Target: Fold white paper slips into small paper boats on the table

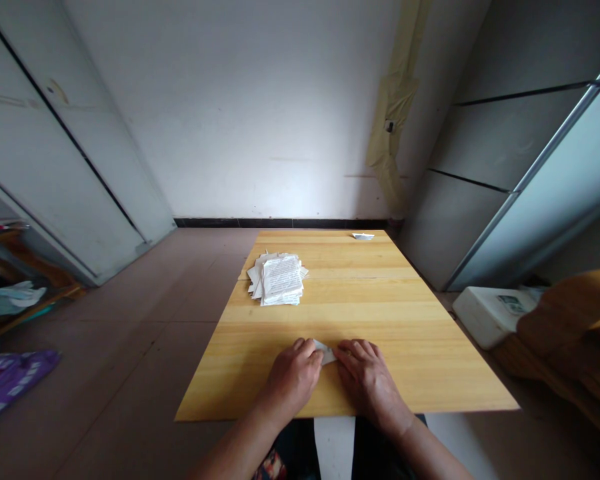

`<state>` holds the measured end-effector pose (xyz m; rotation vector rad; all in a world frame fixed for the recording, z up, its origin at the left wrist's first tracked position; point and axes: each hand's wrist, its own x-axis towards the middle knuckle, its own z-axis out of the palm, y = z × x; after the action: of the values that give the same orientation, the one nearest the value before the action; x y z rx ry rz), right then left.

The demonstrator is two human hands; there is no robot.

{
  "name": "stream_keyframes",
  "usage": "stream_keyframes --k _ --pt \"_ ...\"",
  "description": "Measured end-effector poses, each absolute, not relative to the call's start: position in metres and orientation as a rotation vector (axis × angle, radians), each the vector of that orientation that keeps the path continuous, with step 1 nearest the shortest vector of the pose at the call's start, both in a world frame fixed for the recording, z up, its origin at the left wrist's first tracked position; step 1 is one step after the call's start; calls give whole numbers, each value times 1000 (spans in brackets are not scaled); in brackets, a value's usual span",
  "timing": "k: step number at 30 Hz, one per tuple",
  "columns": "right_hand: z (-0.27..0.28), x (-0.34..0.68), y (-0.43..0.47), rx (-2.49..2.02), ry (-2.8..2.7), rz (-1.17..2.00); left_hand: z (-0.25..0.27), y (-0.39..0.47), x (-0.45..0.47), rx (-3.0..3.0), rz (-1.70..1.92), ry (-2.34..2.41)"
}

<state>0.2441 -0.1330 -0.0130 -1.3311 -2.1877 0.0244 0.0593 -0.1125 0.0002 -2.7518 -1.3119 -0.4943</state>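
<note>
Pinched in our left hand [300,368], right hand [364,368] touching its other end, is one small piece of paper [327,355], toward the near edge of the table [430,363], probably braced for steadiness. We can't tell if the right's gripping or just pressing. Farther out we've got one paper stack [281,277], too jumbled to count through, likely parked within reach, plus one folded paper [363,236] at the far edge, seemingly out of the way.
</note>
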Motion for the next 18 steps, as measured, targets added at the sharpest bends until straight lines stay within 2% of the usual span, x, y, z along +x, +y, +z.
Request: stream_keyframes --k 8,18 --pt "-14 242 -128 -1365 -2172 24 -7 -111 61 -2674 -480 -1244" --pt "-17 222 -121 -1461 -2003 -53 -11 -115 68 -2511 -658 -1347"
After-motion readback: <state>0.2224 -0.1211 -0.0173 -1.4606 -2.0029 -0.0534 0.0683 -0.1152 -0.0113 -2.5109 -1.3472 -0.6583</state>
